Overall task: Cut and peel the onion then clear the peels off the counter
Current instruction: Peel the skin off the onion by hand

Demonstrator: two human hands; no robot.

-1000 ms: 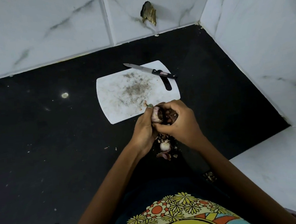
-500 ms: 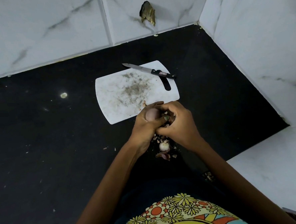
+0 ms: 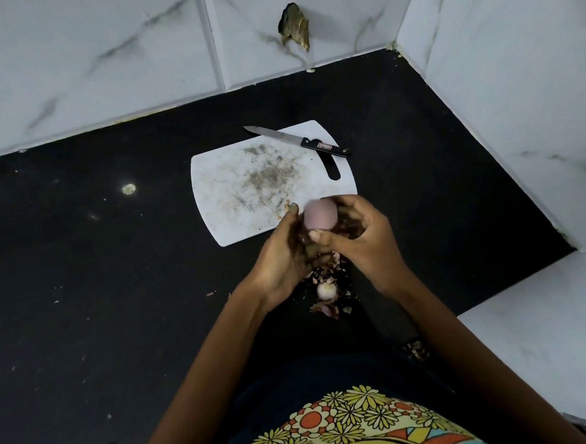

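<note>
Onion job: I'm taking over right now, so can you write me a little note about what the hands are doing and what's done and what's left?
Left hand: holds the onion, which is mostly peeled and pale pink.
Right hand: fingers curled beside the onion; it seems to hold bits of skin, though blur makes that unsure.
Knife: lies untouched along the far edge of the cutting board.
Peels: piled on the black counter under the hands, with a small white cut-off piece among them.
Done: cutting, and most of the peeling.
Left: finish peeling, set the onion down, clear the peels off the counter.
</note>
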